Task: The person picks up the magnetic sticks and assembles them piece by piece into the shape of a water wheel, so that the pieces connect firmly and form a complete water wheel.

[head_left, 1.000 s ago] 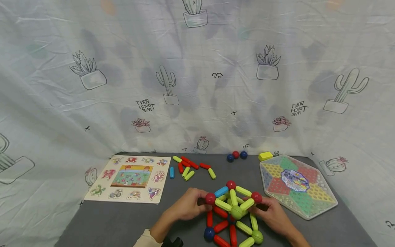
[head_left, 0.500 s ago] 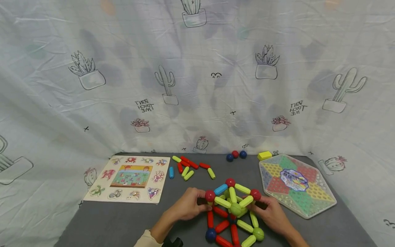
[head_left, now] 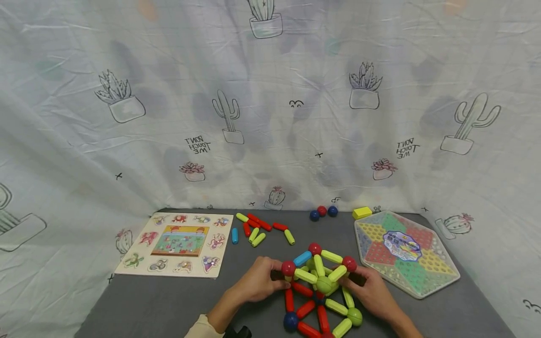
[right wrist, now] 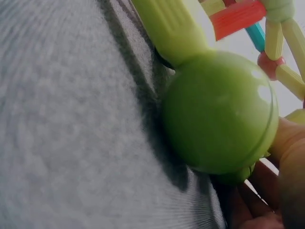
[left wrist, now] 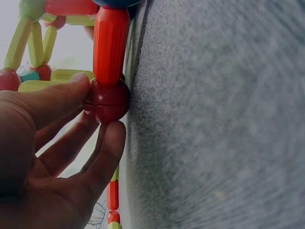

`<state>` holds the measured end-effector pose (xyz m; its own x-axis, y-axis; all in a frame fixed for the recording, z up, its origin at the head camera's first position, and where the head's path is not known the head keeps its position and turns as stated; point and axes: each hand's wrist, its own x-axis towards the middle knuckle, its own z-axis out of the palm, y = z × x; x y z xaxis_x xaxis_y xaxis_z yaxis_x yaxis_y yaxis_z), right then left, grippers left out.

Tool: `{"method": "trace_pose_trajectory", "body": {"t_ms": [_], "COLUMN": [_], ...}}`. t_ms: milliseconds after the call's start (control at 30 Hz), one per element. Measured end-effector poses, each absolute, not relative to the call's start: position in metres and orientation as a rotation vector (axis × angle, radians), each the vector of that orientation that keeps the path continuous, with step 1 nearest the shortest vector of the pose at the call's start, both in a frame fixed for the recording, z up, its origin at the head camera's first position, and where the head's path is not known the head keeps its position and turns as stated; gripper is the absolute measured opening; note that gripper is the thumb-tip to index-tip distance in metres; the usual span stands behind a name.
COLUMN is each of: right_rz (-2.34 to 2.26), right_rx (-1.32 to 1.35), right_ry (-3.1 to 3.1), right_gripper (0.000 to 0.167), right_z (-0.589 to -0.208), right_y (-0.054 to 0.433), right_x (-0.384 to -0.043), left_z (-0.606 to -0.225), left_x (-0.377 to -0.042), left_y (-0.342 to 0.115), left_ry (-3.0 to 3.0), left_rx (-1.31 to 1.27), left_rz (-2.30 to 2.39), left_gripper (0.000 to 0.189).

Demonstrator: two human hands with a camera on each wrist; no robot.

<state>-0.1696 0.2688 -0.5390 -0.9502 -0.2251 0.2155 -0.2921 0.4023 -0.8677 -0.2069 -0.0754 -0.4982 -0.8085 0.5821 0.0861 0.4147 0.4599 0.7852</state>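
Head view shows the multicoloured frame of plastic rods and balls (head_left: 324,284) on the grey table (head_left: 139,310), probably light and weak-jointed, best held low, where the left hand (head_left: 256,282) pinches a glossy red ball (left wrist: 110,98); how the right hand (head_left: 374,293) grips is hidden.

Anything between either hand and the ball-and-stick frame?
Nothing visible. The left hand pinches a red ball of the frame directly; the right hand is right up against the opposite side, its contact partly hidden. The loose sticks lie farther back, not between.
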Motion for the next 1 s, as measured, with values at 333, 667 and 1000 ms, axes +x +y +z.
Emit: {"method": "trace_pose_trajectory", "body": {"t_ms": [333, 667, 1000], "right_rz": [1.592, 1.768, 1.965], "right_rx": [0.488, 0.662, 1.042], "right_ry": [-2.551, -2.519, -2.42], "right_gripper": [0.018, 0.022, 0.044], "right_z": [-0.539, -0.542, -0.538], "right_y": [0.268, 0.276, 0.293], "right_x": [-0.167, -0.169, -0.176], "left_z": [-0.499, -0.495, -0.483], "left_x": [-0.207, -0.21, -0.202], "left_y": [-0.075, -0.088, -0.089], "left_ry": [2.568, 2.533, 2.373], "left_rx": [0.846, 0.662, 0.68], "left_rz": [1.283, 1.29, 1.14], "left_gripper": [0.014, 0.018, 0.024]}}
